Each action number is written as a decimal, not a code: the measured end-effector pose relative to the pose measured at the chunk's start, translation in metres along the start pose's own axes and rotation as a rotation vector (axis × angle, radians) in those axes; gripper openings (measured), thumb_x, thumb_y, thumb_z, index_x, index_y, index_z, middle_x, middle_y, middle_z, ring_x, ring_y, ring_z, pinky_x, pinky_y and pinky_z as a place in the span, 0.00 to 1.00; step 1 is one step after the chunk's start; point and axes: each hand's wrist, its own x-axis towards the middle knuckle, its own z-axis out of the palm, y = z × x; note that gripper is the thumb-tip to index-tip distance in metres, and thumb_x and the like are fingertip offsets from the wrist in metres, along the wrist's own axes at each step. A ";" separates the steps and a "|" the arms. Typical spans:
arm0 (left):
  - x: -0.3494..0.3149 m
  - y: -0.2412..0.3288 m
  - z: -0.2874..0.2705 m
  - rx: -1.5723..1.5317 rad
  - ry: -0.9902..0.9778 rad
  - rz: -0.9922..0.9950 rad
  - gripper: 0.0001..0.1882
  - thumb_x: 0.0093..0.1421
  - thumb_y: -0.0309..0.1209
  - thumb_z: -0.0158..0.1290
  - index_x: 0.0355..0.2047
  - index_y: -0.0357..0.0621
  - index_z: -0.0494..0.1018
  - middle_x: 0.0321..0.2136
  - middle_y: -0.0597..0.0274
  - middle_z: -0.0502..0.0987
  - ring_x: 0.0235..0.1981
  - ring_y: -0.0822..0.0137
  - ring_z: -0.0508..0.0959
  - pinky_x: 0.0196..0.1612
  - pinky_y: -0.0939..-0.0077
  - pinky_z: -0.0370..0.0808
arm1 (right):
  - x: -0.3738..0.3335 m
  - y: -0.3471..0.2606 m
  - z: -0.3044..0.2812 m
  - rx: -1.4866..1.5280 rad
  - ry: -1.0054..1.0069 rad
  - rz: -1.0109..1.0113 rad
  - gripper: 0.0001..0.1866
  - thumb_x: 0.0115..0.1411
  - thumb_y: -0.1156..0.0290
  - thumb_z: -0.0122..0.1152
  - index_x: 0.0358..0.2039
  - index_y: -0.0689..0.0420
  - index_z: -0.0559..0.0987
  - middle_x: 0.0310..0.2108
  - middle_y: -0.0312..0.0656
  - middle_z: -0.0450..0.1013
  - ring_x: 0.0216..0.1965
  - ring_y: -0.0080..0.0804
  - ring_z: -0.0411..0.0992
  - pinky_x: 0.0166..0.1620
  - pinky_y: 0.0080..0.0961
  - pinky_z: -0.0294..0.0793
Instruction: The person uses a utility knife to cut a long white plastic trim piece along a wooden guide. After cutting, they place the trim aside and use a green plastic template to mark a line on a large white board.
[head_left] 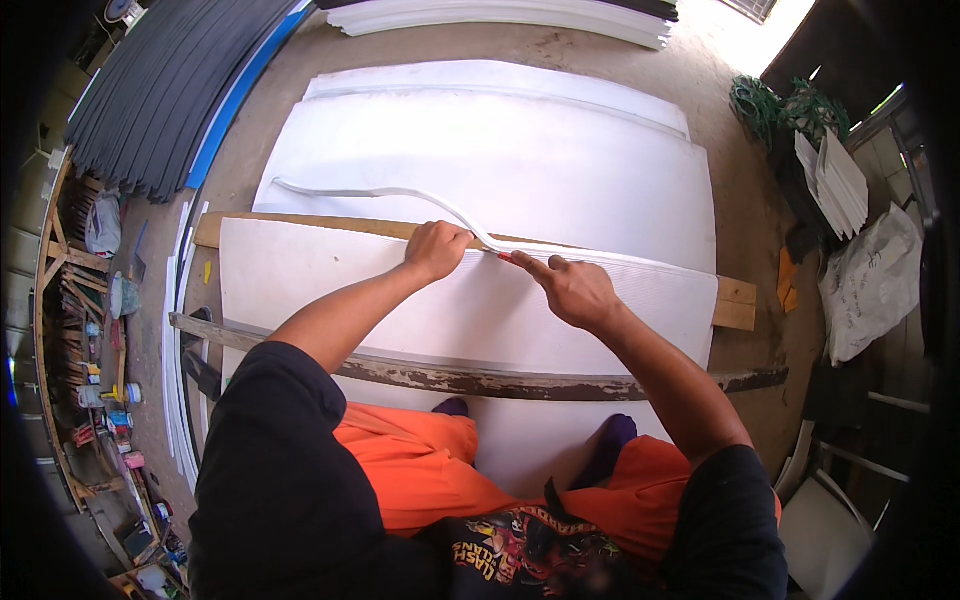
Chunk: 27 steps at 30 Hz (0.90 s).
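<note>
- The left hand (438, 250) rests at the far edge of the white sheet (300, 285), fingers curled. Whether they are clamped on the edge cannot be told.
- The right hand (582, 292) has its fingers closed on a small red tool (505, 257), index finger reaching forward along it. The tool's tip lies between the two sets of fingers, at the sheet's far edge.
- The narrow white strip (400, 191) passes just beyond the fingers of both hands. Right of the left fingers it follows the sheet's edge; from there it curves away, its end lying beyond and to the left of the left fingers.
- The wooden board (738, 303) lies under the sheet near the fingertips and projects to the left and right of both hands.
- The dark worn bar (500, 382) crosses the sheet on the body side of the fingers, apart from them.
- More white sheets (490, 130) lie flat beyond the fingers.
- The stack of dark sheets (180, 90) is well apart from the left fingers, beyond them and to the left.
- The green rope (770, 108) is well beyond the right fingers, to the right.
</note>
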 end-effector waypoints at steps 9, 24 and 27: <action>0.005 0.001 0.008 0.010 0.045 -0.051 0.20 0.64 0.44 0.52 0.30 0.42 0.86 0.28 0.44 0.83 0.34 0.41 0.83 0.42 0.48 0.77 | 0.002 -0.011 0.001 -0.094 0.101 -0.055 0.30 0.69 0.70 0.52 0.72 0.42 0.67 0.28 0.44 0.80 0.25 0.40 0.82 0.26 0.41 0.81; 0.022 0.016 0.018 0.321 -0.321 0.015 0.25 0.69 0.51 0.50 0.36 0.42 0.86 0.30 0.45 0.82 0.37 0.41 0.81 0.45 0.48 0.77 | -0.023 0.072 -0.067 0.317 0.009 0.190 0.15 0.69 0.64 0.58 0.51 0.52 0.85 0.37 0.53 0.83 0.39 0.55 0.82 0.46 0.47 0.81; 0.021 0.011 0.031 0.271 -0.246 0.176 0.25 0.70 0.50 0.49 0.39 0.42 0.86 0.34 0.44 0.82 0.39 0.41 0.81 0.46 0.48 0.77 | -0.031 0.071 -0.062 0.343 0.102 0.155 0.14 0.68 0.64 0.59 0.50 0.53 0.85 0.37 0.52 0.84 0.39 0.54 0.82 0.46 0.48 0.81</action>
